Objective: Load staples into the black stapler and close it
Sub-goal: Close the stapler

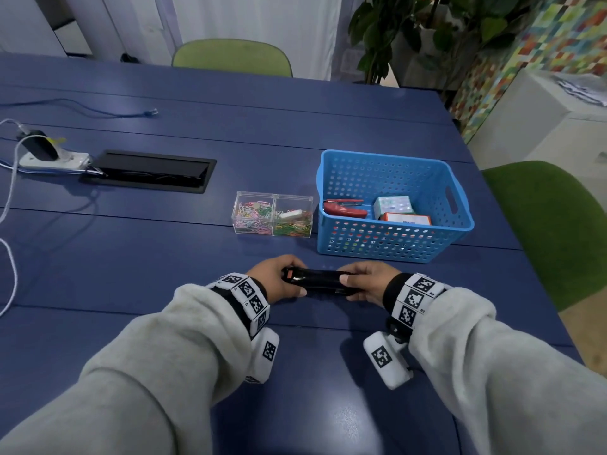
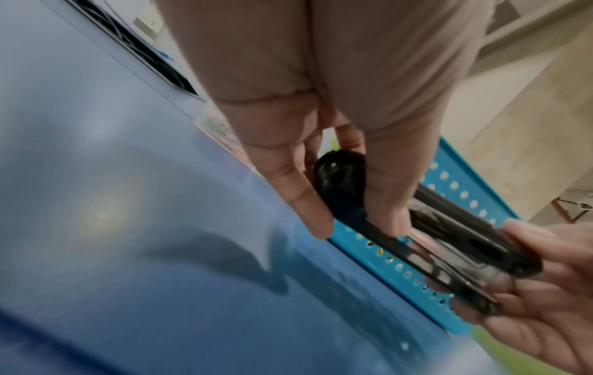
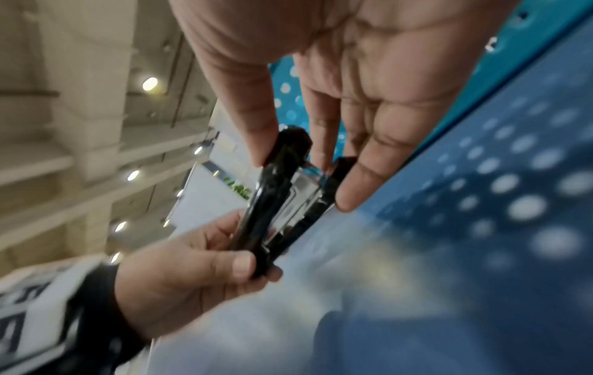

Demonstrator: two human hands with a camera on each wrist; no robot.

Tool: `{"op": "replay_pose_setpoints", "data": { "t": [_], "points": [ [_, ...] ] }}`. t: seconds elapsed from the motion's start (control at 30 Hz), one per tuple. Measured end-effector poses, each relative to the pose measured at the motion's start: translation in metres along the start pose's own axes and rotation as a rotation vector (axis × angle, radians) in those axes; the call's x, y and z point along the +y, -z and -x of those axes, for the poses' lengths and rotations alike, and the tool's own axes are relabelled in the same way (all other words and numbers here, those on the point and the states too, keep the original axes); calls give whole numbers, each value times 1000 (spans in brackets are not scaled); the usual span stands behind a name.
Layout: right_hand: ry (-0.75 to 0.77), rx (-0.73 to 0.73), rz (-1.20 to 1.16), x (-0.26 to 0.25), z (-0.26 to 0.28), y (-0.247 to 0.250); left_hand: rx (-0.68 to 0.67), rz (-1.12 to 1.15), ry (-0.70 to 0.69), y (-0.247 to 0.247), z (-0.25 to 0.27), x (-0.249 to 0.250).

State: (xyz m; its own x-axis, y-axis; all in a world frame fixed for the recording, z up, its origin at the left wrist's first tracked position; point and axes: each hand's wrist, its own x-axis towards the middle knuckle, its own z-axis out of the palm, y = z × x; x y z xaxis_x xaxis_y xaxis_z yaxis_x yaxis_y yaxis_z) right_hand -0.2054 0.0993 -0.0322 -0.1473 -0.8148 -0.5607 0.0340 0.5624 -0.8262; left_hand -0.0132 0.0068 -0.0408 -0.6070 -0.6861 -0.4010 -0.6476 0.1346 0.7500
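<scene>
The black stapler (image 1: 317, 280) is held level just above the blue table (image 1: 164, 257), near its front edge. My left hand (image 1: 277, 280) grips the stapler's left end, thumb on the near side. My right hand (image 1: 364, 280) grips its right end in the same way. In the left wrist view the stapler (image 2: 426, 223) runs away from my left hand's fingers (image 2: 308, 203) toward the right hand (image 2: 545, 291). The right wrist view shows the stapler (image 3: 282, 198) pinched between thumb and fingers, with a shiny metal part between its black top and base. Small boxes (image 1: 394, 205) lie in the blue basket.
A blue perforated basket (image 1: 387, 244) stands just behind the hands and holds a red stapler (image 1: 345, 210) and the boxes. Left of it is a clear box of coloured paper clips (image 1: 272, 215). A black cable hatch (image 1: 147, 170) and a power strip (image 1: 52, 159) lie at far left.
</scene>
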Motion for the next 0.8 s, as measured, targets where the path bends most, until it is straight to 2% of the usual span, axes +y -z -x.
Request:
{"op": "replay_pose_setpoints", "data": {
  "t": [0.07,0.23,0.33,0.5,0.8],
  "points": [
    [25,-18,124,-7,5,0,20,16,-29,3,0,5],
    [150,36,851,-34,23,1,69,56,-71,9,-1,18],
    [161,61,1122,-42,25,-4,58,62,-95,8,-2,29],
    [135,69,1291,-43,26,-12,35,72,-130,5,-2,38],
    [188,99,1330,-68,45,-3,8,136,-227,19,10,62]
  ]
}}
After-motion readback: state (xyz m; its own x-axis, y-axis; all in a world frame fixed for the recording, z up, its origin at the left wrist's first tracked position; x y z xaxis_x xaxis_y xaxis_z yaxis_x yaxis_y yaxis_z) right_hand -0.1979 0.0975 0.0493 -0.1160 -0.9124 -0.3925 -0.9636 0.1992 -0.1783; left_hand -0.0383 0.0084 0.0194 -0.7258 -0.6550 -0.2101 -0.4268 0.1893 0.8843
